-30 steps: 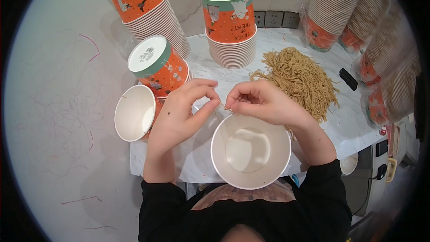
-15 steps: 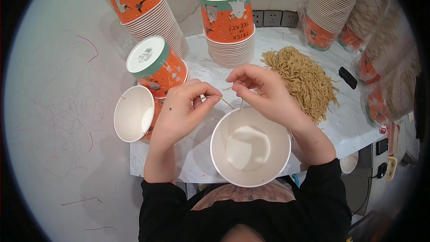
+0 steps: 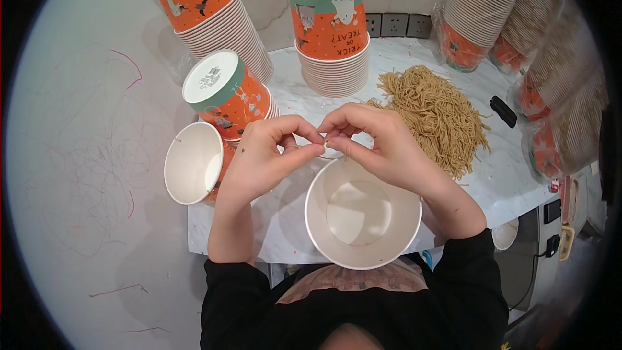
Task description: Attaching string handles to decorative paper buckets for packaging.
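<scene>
Item: left hand [image 3: 262,155] and right hand [image 3: 376,142], fingertips pinched together on a thin noodle strand [image 3: 322,148], held just above the open white bowl [image 3: 363,212]. Bowl: empty, nothing portioned yet. Noodle heap [image 3: 431,113]: large, apparently untouched, just right of the hands. Stacked orange cups [image 3: 330,35] behind; one empty cup [image 3: 194,163] at left.

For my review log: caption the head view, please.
Both hands, left hand and right hand, pinch something small above an empty white paper bowl, beside a noodle pile.
</scene>
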Motion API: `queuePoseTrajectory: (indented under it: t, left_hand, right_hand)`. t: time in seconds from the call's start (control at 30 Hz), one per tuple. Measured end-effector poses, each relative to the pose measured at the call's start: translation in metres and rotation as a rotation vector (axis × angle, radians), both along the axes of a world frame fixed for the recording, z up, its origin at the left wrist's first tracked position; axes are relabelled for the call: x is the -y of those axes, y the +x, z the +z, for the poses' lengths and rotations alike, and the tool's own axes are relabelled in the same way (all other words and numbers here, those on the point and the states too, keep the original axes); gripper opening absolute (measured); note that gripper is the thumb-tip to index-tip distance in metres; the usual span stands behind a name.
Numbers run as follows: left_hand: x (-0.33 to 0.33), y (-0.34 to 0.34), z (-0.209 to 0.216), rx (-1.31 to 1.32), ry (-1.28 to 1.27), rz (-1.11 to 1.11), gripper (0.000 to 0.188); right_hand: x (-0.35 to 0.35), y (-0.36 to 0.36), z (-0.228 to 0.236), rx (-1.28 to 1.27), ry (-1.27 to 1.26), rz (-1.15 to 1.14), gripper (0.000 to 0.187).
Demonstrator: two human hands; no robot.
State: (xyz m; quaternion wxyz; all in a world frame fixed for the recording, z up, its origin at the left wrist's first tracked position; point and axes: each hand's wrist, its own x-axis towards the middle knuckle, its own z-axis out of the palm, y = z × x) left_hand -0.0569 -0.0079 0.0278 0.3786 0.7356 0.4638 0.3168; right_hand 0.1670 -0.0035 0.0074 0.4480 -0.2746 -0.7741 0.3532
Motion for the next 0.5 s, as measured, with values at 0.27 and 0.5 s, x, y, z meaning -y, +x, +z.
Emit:
queuePoseTrajectory:
  t: [0.27,0.5]
  left_hand:
    - [0.006,-0.022,0.008,-0.361,0.139,-0.04,0.017]
    - [0.016,-0.014,0.014,-0.229,0.252,-0.027,0.01]
  right_hand:
    - [-0.001,0.003,-0.001,0.045,0.009,-0.016,0.016]
    - [0.002,0.001,0.0,0.062,-0.022,-0.02,0.015]
